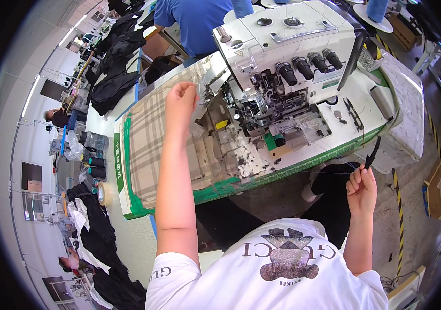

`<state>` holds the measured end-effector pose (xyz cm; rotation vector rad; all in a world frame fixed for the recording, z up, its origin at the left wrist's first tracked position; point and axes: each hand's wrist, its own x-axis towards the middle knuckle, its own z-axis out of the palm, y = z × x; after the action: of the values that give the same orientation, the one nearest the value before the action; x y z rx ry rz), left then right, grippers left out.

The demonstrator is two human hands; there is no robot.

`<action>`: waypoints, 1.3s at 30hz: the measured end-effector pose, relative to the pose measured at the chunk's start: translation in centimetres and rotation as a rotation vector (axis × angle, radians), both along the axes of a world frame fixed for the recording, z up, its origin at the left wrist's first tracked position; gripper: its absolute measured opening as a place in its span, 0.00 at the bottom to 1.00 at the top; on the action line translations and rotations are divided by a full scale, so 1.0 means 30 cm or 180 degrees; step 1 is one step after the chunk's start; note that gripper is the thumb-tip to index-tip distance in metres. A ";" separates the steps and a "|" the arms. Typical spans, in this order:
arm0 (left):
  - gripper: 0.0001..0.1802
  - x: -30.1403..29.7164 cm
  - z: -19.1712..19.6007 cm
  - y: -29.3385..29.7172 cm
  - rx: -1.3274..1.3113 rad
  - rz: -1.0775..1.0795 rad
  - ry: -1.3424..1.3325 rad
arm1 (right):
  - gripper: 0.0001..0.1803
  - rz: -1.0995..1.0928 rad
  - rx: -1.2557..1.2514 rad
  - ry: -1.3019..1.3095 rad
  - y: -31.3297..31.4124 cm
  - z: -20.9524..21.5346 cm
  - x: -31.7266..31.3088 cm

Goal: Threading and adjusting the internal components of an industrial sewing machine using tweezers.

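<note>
A white overlock sewing machine [287,57] stands on a worn table [179,155] with a green edge. My left hand [181,101] is raised over the table, left of the machine's open front, its fingers pinched near a metal cover [211,77], seemingly on a thin thread. My right hand [362,187] is off the table's right front corner, gripping small black thread snips [372,152] that point up. A fine thread runs from that hand leftward along the table edge.
Black scissors [353,113] lie on the machine bed at right. Thread cones [92,168] and a tape roll [104,194] sit left. Piles of black fabric [112,77] lie at left and lower left [99,237]. A person in blue [194,20] sits beyond.
</note>
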<state>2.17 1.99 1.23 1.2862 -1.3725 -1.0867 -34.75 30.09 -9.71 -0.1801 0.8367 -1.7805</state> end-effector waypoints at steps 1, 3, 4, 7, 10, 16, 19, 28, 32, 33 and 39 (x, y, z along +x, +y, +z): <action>0.05 -0.011 -0.010 -0.001 -0.0771 0.0585 -0.1058 | 0.04 0.0018 0.0011 0.0022 0.001 0.000 0.000; 0.06 -0.059 -0.011 0.024 -0.1574 0.0426 -0.1904 | 0.04 0.0022 0.0010 0.0012 0.005 -0.006 -0.004; 0.06 -0.087 -0.018 0.033 -0.1623 0.0024 -0.1849 | 0.04 0.0023 0.0001 0.0000 0.005 -0.008 -0.004; 0.12 -0.186 -0.048 0.072 -0.1247 -0.0799 -0.1695 | 0.05 -0.0026 0.0069 0.0005 0.008 -0.003 0.002; 0.17 -0.258 -0.051 0.089 -0.0999 -0.0937 -0.1911 | 0.05 -0.0001 0.0021 -0.0012 0.011 -0.003 0.002; 0.12 -0.296 -0.083 0.082 -0.0855 -0.0789 -0.1406 | 0.05 0.0019 0.0022 -0.0026 0.013 0.001 0.005; 0.11 -0.294 -0.112 0.081 -0.1156 -0.0705 -0.1440 | 0.05 0.0011 0.0023 -0.0035 0.013 0.000 0.005; 0.07 -0.251 -0.132 0.045 -0.1621 -0.0196 -0.1502 | 0.05 0.0028 0.0004 -0.0015 0.018 -0.005 0.002; 0.07 -0.242 -0.123 0.026 -0.1118 -0.0006 -0.1194 | 0.05 0.0026 0.0044 0.0006 0.025 -0.012 -0.002; 0.07 -0.242 -0.123 0.015 -0.1160 0.0035 -0.1360 | 0.05 0.0015 0.0071 0.0006 0.026 -0.013 -0.001; 0.06 -0.246 -0.111 -0.025 -0.2043 0.0279 -0.2176 | 0.05 0.0148 -0.0023 -0.0011 0.040 -0.030 -0.012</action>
<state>-5.22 1.26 -2.10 1.2385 -1.9283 -0.0741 -35.11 31.29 -10.60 -0.1997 0.8174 -1.7401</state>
